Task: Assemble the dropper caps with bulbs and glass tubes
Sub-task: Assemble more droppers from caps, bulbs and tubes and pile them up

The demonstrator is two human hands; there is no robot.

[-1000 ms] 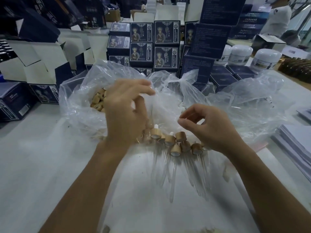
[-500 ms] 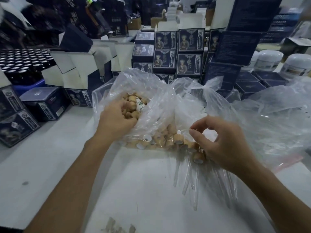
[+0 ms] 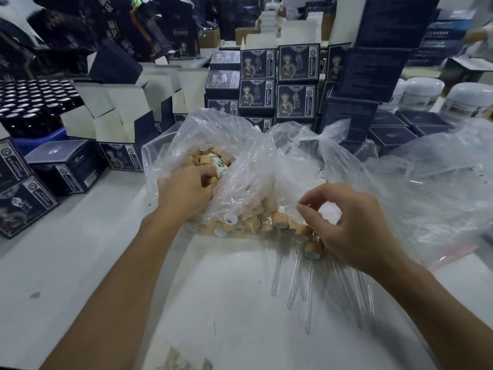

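1. Several assembled droppers (image 3: 298, 265) lie just in front of the clear bag (image 3: 240, 166); many loose wooden caps (image 3: 205, 158) remain inside.
2. The left hand (image 3: 184, 190) digs into those caps; its grasp is hidden.
3. The right hand (image 3: 349, 225) hovers beside the bag, loosely curled, holding nothing I can see.

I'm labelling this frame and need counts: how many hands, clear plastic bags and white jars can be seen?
Hands: 2, the left hand and the right hand
Clear plastic bags: 3
White jars: 3, one partly hidden behind a box
Total: 8
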